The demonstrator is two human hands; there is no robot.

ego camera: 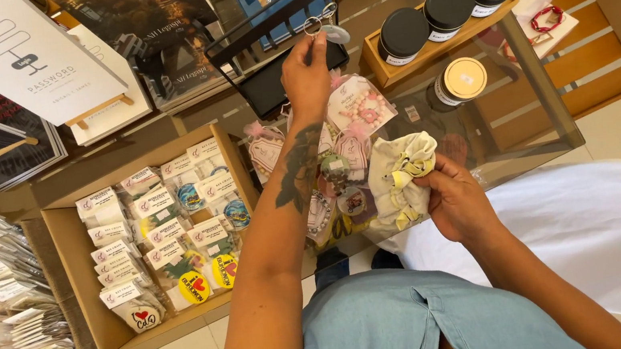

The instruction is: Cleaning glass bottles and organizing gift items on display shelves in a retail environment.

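Observation:
My left hand reaches forward and pinches a metal key ring with a pale oval tag, level with a black wire rack. Below my forearm lie several packaged key rings and pink-tagged trinkets on a glass counter. My right hand grips a cream and yellow cloth pouch near the counter's front edge.
A cardboard box at the left holds rows of small bagged badges. Further left sits a stack of packets. Three black-lidded jars stand on a wooden stand, one gold-lidded jar beside it. Signs on easels stand behind.

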